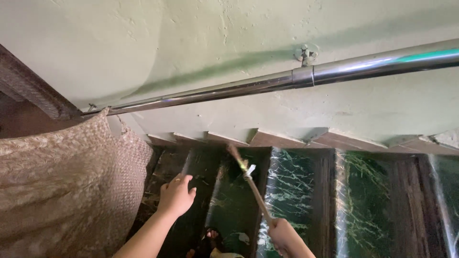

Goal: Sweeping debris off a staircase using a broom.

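**Holding a thin stick aimed up the stair**

Gripping the lower end of a thin wooden stick (248, 184), the right hand (285, 237) is closed round it; the stick's long axis runs up and left from that grip toward the green marble steps (291, 191). The left hand (176, 195) hangs loosely curled, holding nothing, left of the stick and beside a woven sack (71, 181).
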